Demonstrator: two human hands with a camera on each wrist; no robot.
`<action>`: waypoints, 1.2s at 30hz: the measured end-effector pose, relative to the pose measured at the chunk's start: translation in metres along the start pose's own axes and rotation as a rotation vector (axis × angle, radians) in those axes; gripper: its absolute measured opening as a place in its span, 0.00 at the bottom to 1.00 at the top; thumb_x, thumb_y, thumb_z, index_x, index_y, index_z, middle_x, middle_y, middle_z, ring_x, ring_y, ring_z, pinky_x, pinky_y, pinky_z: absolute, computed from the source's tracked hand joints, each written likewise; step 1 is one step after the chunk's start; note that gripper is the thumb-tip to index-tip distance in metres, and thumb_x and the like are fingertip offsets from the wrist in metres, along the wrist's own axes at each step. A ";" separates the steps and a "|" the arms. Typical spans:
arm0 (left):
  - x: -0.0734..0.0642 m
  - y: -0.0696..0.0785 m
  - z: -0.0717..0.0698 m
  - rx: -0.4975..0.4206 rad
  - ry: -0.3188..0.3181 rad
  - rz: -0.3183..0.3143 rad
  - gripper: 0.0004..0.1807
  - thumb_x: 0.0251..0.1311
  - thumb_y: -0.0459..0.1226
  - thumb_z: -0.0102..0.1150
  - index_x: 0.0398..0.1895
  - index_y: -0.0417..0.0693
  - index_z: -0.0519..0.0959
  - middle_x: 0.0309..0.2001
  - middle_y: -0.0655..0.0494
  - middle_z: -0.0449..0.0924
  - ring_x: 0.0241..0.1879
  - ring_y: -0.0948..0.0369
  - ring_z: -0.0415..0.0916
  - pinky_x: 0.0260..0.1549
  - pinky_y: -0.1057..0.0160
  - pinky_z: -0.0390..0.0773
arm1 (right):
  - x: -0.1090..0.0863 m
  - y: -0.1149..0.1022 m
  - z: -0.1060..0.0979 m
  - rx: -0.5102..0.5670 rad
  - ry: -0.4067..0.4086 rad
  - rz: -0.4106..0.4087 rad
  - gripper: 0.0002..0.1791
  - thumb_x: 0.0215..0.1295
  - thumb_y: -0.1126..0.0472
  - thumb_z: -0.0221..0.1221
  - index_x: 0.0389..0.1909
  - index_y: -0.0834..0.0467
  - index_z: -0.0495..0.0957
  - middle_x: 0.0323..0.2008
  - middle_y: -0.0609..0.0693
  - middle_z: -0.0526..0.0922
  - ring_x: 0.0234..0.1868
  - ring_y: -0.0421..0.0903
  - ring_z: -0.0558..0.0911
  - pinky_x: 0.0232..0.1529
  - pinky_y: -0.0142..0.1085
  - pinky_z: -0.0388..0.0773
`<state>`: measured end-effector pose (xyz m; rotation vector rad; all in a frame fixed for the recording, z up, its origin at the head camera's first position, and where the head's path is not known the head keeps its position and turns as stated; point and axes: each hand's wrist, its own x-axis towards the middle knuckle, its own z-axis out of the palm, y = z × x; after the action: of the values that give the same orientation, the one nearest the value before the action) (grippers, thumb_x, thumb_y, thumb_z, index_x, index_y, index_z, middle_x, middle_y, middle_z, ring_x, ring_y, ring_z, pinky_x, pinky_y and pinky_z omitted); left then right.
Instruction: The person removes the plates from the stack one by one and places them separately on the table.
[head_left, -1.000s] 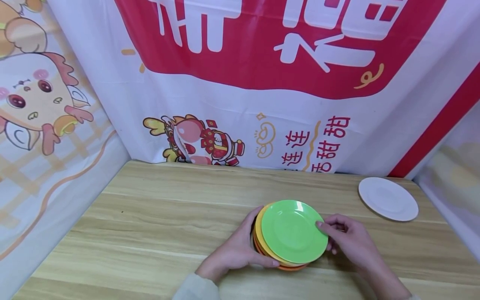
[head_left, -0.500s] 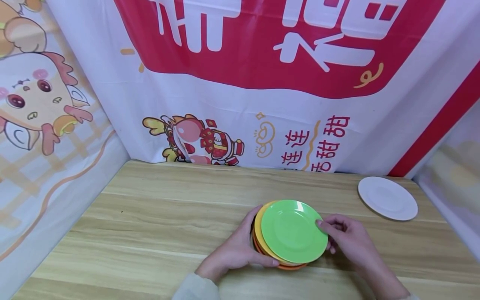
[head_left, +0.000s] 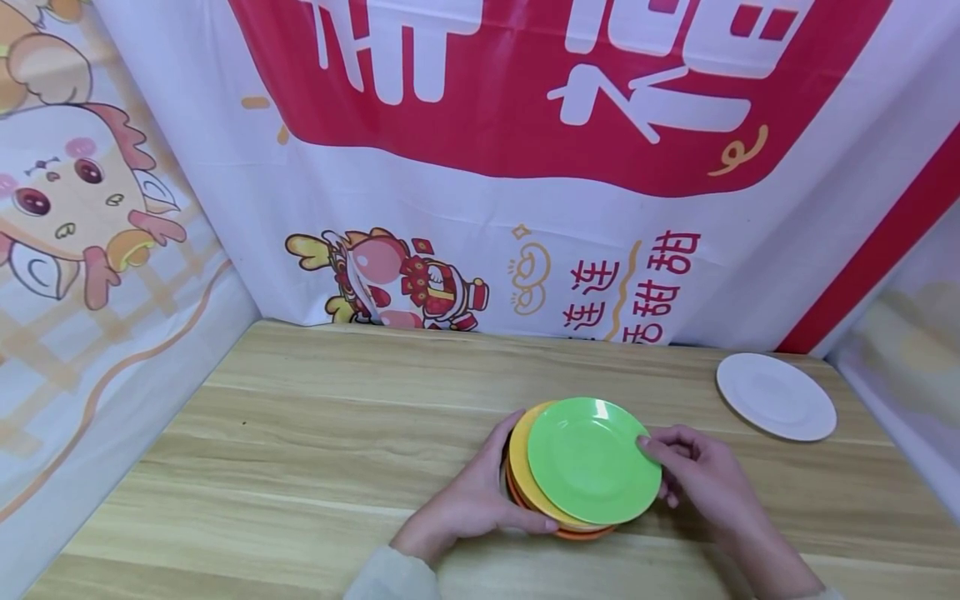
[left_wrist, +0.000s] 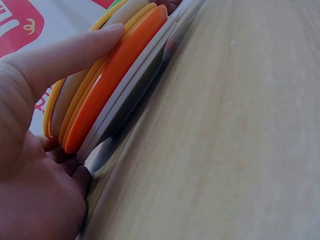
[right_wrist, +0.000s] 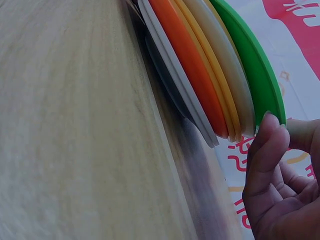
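A green plate (head_left: 594, 462) tops a stack of several small plates on the wooden table. My right hand (head_left: 705, 479) pinches its right rim between thumb and fingers, and in the right wrist view the green plate (right_wrist: 257, 65) tilts up from those below. Beneath it lies a yellow plate (head_left: 522, 467), then whitish, yellow, orange and white ones; the orange plate (left_wrist: 117, 77) shows clearly in the left wrist view. My left hand (head_left: 480, 496) wraps the stack's left side, thumb along the near edge and fingers behind. A dark base sits under the lowest white plates.
A white plate (head_left: 776, 397) lies alone at the table's back right. The wooden table (head_left: 300, 433) meets a printed cloth backdrop (head_left: 487, 208) at its back edge, with cloth hanging at the left and right sides too.
The green plate has shifted slightly to the right on the stack along with my right hand, baring more of the yellow plate. My left hand stays in place.
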<state>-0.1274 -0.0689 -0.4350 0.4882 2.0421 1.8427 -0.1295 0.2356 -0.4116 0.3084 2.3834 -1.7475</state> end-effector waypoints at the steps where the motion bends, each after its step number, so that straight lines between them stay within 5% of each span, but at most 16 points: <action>1: 0.000 0.000 0.000 0.001 0.001 0.001 0.71 0.41 0.30 0.88 0.87 0.59 0.51 0.83 0.59 0.60 0.85 0.53 0.52 0.85 0.41 0.40 | 0.000 0.000 0.000 0.001 -0.002 0.001 0.22 0.75 0.51 0.67 0.57 0.65 0.80 0.26 0.45 0.82 0.24 0.43 0.80 0.26 0.35 0.81; 15: -0.003 0.001 -0.002 0.058 0.040 -0.051 0.73 0.41 0.35 0.90 0.88 0.55 0.48 0.86 0.55 0.55 0.86 0.51 0.47 0.85 0.39 0.40 | 0.006 -0.001 -0.013 0.062 0.000 -0.014 0.17 0.79 0.52 0.63 0.55 0.62 0.81 0.31 0.39 0.85 0.27 0.39 0.79 0.28 0.32 0.81; 36: -0.004 0.001 0.000 0.066 0.040 -0.046 0.72 0.42 0.36 0.90 0.88 0.56 0.49 0.85 0.57 0.56 0.86 0.52 0.49 0.85 0.39 0.41 | 0.010 0.007 -0.034 0.119 -0.006 0.003 0.08 0.81 0.52 0.61 0.48 0.53 0.82 0.32 0.37 0.84 0.30 0.37 0.79 0.29 0.30 0.80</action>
<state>-0.1241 -0.0705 -0.4341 0.4211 2.1280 1.7777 -0.1378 0.2710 -0.4100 0.3221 2.2784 -1.8896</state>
